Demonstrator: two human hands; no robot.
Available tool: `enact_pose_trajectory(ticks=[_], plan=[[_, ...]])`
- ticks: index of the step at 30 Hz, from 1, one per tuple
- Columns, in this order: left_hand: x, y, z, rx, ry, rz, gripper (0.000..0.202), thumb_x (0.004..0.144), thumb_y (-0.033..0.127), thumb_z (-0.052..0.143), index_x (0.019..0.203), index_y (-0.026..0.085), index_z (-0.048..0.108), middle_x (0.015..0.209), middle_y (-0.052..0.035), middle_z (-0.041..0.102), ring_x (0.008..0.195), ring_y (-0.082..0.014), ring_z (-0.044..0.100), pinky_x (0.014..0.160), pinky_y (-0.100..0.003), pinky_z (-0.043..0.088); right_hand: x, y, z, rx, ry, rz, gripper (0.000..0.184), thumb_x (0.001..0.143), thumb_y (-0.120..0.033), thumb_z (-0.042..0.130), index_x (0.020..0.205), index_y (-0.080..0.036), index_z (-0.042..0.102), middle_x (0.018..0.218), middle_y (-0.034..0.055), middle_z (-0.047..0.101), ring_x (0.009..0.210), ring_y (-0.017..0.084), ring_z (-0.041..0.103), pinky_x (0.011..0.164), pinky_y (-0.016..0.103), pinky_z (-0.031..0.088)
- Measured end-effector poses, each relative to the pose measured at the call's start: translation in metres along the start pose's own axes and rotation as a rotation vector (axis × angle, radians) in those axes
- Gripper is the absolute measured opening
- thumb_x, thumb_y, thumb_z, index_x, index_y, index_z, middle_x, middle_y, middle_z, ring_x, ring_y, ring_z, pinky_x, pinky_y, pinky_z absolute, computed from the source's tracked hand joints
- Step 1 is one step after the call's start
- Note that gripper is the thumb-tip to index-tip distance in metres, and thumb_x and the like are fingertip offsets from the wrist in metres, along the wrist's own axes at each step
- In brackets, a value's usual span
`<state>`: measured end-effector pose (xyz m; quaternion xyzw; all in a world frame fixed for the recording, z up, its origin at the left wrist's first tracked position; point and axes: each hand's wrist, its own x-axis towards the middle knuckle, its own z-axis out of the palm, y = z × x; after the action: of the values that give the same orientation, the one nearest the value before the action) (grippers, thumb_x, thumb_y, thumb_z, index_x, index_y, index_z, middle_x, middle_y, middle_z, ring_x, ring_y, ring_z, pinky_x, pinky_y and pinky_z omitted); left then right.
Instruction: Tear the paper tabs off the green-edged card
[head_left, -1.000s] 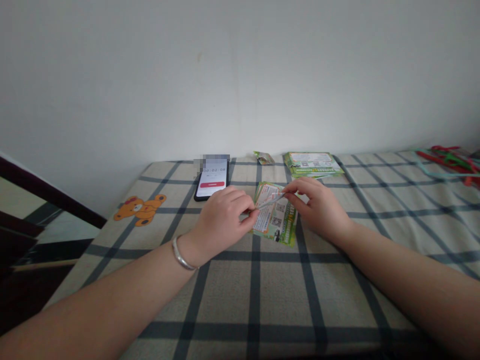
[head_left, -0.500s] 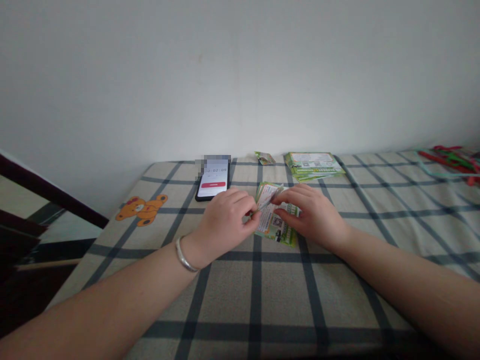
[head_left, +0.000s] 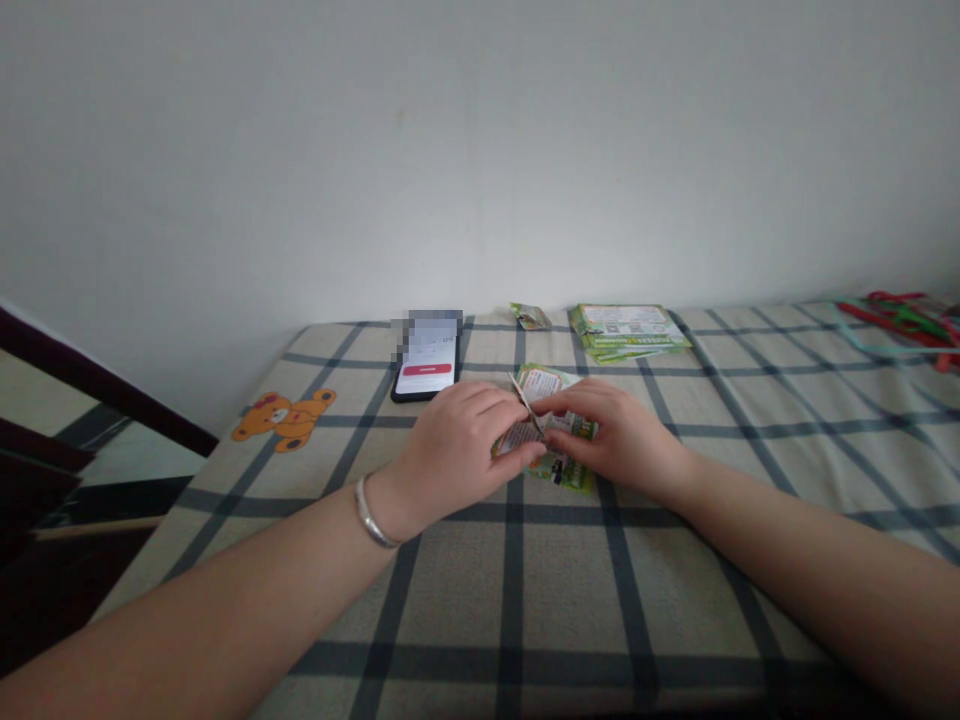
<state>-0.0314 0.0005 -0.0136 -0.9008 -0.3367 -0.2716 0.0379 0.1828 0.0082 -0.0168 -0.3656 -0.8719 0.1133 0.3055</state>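
Right in the middle, a thin paper (head_left: 523, 396) stands on its edge between 2 hands, above the table. It leans, with its far end to the left and its near end to the right. The left hand (head_left: 465, 440) pinches it with thumb and pointer finger. The right hand (head_left: 615, 435) touches its right side with finger and thumb tips; I cannot tell if they pinch it too. The 2 hands are very close together.

Under them, a green printed sheet (head_left: 570, 472) lies flat, partly hidden by the hands. A silver bracelet (head_left: 370, 512) goes around the left wrist.

Far and a bit right is a stack of green papers (head_left: 631, 330), its low ones poking out. Just left of it sits a small green packet (head_left: 531, 317). More left, a phone (head_left: 427, 378) lies face up, showing a red bar. Left of that is an orange bear picture (head_left: 285, 420) on the checked cloth (head_left: 450, 610).

Far right, a clear box (head_left: 900, 350) holds red and green things (head_left: 900, 316). A pale wall (head_left: 480, 150) is behind.
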Motion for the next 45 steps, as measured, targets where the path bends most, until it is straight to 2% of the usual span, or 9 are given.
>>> enact_pose_trajectory(ticks=[5,12,17,23,27,31,34,40,45], plan=[[0.000,0.000,0.000,0.018,-0.006,0.026,0.012,0.088,0.023,0.054,0.093,0.015,0.062,0.096,-0.0067,0.067,0.097,-0.0233,0.059,0.088,-0.042,0.048,0.001,-0.003,-0.001,0.017,-0.001,0.025,0.023,0.081,-0.026,0.066,0.103,-0.022,0.067,0.088,0.0028,0.071,0.082,0.017,0.063,0.075,0.031,0.048],[-0.001,-0.002,0.003,0.034,-0.021,0.059,0.014,0.088,0.019,0.054,0.099,0.016,0.061,0.102,-0.0056,0.066,0.101,-0.0220,0.057,0.094,-0.042,0.046,-0.001,-0.002,0.002,-0.026,0.074,0.112,0.011,0.078,-0.018,0.061,0.089,-0.019,0.064,0.084,0.0035,0.068,0.078,0.018,0.062,0.072,0.031,0.047],[-0.001,-0.004,0.005,0.088,0.062,0.017,0.002,0.086,0.016,0.054,0.085,0.017,0.056,0.092,-0.0053,0.063,0.091,-0.0212,0.057,0.082,-0.038,0.048,-0.001,0.003,0.003,-0.020,0.141,0.132,0.008,0.078,-0.017,0.060,0.083,-0.020,0.064,0.079,0.0019,0.068,0.071,0.016,0.061,0.063,0.028,0.045],[-0.003,-0.005,0.009,0.040,0.202,-0.044,0.021,0.083,0.014,0.060,0.101,0.018,0.049,0.094,-0.0052,0.057,0.092,-0.0200,0.056,0.081,-0.036,0.050,-0.005,0.008,0.001,0.014,0.158,0.149,0.008,0.079,-0.016,0.060,0.083,-0.021,0.064,0.079,0.0014,0.069,0.071,0.016,0.060,0.062,0.028,0.044],[-0.002,-0.004,0.008,0.051,0.200,-0.041,0.032,0.083,0.015,0.064,0.111,0.017,0.049,0.102,-0.0069,0.057,0.098,-0.0212,0.055,0.087,-0.037,0.050,-0.006,0.008,0.000,0.091,0.161,0.133,0.005,0.082,-0.018,0.058,0.081,-0.020,0.063,0.078,0.0016,0.068,0.072,0.015,0.061,0.066,0.028,0.046],[-0.001,-0.004,0.007,0.040,0.191,-0.037,0.031,0.083,0.019,0.066,0.110,0.017,0.051,0.106,-0.0070,0.057,0.103,-0.0213,0.055,0.092,-0.037,0.047,-0.005,0.009,0.000,0.185,0.157,0.102,0.005,0.082,-0.017,0.058,0.080,-0.021,0.060,0.081,0.0022,0.068,0.076,0.016,0.063,0.071,0.030,0.049],[-0.001,-0.005,0.008,0.007,0.159,0.004,0.025,0.085,0.021,0.064,0.107,0.018,0.051,0.101,-0.0045,0.062,0.098,-0.0196,0.058,0.087,-0.034,0.048,-0.005,0.011,0.001,0.251,0.129,0.091,0.006,0.083,-0.016,0.058,0.082,-0.021,0.061,0.085,0.0027,0.070,0.081,0.017,0.065,0.075,0.031,0.050],[-0.003,-0.005,0.008,0.093,0.095,0.039,0.008,0.090,0.025,0.057,0.096,0.021,0.057,0.078,0.0009,0.065,0.070,-0.0176,0.060,0.067,-0.032,0.043,-0.005,0.011,0.001,0.281,0.078,0.077,0.009,0.082,-0.014,0.058,0.083,-0.021,0.063,0.085,0.0018,0.070,0.081,0.016,0.065,0.075,0.030,0.050],[-0.003,-0.005,0.008,0.157,0.080,0.084,0.006,0.090,0.025,0.057,0.093,0.020,0.058,0.069,0.0031,0.063,0.064,-0.0163,0.058,0.064,-0.032,0.039,-0.004,0.010,0.001,0.241,0.041,0.090,0.007,0.082,-0.015,0.059,0.083,-0.020,0.064,0.083,0.0020,0.070,0.078,0.015,0.064,0.072,0.029,0.049]])
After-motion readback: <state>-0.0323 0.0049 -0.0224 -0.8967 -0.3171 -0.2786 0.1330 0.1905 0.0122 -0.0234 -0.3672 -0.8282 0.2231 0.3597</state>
